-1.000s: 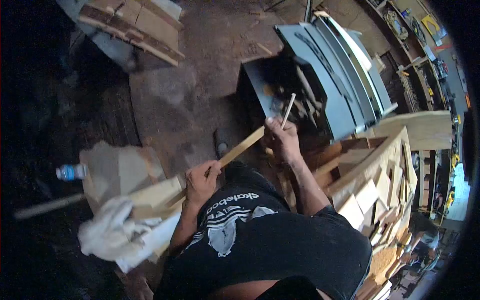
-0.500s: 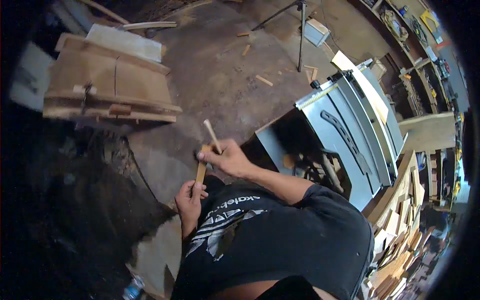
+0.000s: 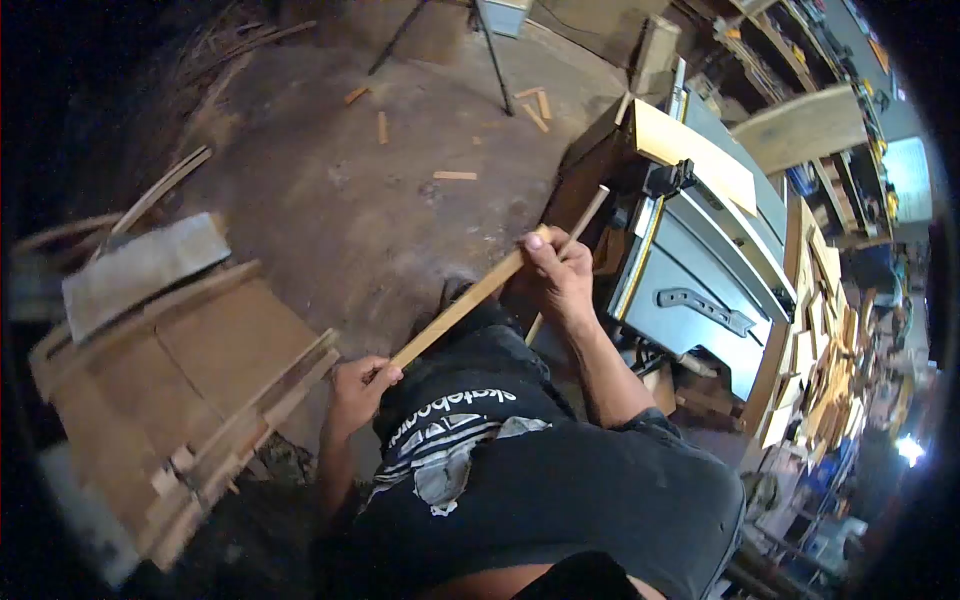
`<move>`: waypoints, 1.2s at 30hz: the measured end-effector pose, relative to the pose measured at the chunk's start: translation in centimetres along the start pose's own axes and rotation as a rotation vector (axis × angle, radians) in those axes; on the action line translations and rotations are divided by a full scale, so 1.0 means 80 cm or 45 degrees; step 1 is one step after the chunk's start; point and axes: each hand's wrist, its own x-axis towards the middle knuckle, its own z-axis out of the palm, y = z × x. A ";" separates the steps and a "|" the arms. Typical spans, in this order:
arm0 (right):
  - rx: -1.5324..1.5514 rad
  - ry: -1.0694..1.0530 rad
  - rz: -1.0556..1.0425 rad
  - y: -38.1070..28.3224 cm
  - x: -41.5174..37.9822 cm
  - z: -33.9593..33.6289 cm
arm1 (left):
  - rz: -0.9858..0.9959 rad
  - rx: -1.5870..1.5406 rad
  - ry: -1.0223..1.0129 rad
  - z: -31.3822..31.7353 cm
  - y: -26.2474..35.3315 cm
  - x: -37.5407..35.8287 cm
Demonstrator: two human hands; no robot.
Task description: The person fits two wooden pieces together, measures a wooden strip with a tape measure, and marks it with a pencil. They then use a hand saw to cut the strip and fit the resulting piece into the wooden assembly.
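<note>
Wooden strip (image 3: 458,310), one, pinched between fingers of left hand (image 3: 360,390) and right hand (image 3: 563,275), left of table saw (image 3: 685,280); one thin stick (image 3: 590,212) also gripped in right. At least five offcuts (image 3: 455,175) strewn left of saw. "skateboar" legible on T-shirt (image 3: 600,480).

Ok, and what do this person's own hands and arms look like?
The left hand and right hand are gloveless. A short, dark sleeve leaves the right forearm uncovered; the left sleeve's edge is unclear.

Left hand (image 3: 360,390): I see it hold a wooden strip (image 3: 460,307)
Right hand (image 3: 566,280): grips strip and thin stick (image 3: 590,213)
</note>
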 end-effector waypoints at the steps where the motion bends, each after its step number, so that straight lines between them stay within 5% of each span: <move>1: 0.022 0.083 -0.022 -0.008 0.020 -0.005 | -0.009 0.086 -0.099 -0.011 0.007 0.038; 7: -0.206 0.260 -0.254 -0.047 0.137 -0.039 | 0.017 -0.041 -0.485 0.031 0.078 0.301; 9: -0.148 0.231 -0.256 -0.057 0.165 -0.053 | 0.356 0.067 -0.571 0.062 0.119 0.370; 13: -0.277 0.433 -0.143 -0.129 0.222 -0.088 | 0.538 -0.021 -0.722 0.111 0.229 0.501; 15: -0.106 0.545 -0.201 -0.150 0.238 -0.115 | 0.469 -0.023 -0.857 0.139 0.262 0.552; 18: -0.024 0.794 -0.489 -0.170 0.245 -0.162 | 0.743 -0.059 -1.160 0.188 0.292 0.639; 21: -0.029 1.063 -0.643 -0.165 0.247 -0.215 | 0.686 -0.018 -1.128 0.236 0.327 0.758; 23: -0.079 1.414 -0.604 -0.138 0.249 -0.230 | 0.327 0.058 -0.913 0.277 0.325 0.839; 25: 0.068 1.481 -0.627 -0.157 0.297 -0.235 | 0.331 0.379 -0.704 0.342 0.335 0.935; 27: 0.331 1.507 -0.648 -0.186 0.363 -0.241 | 0.391 0.447 -0.809 0.419 0.337 1.038; 29: 0.275 1.834 -0.333 -0.144 0.353 -0.236 | 0.381 0.489 -0.904 0.504 0.333 1.100; 31: 0.681 1.974 -0.467 -0.204 0.421 -0.238 | 0.955 0.638 -1.086 0.608 0.345 1.166; 35: 0.629 2.434 -0.035 -0.237 0.436 -0.222 | 1.296 0.635 -1.380 0.806 0.338 1.182; 36: 0.734 2.421 -0.152 -0.260 0.457 -0.235 | 0.981 0.542 -1.519 0.855 0.328 1.164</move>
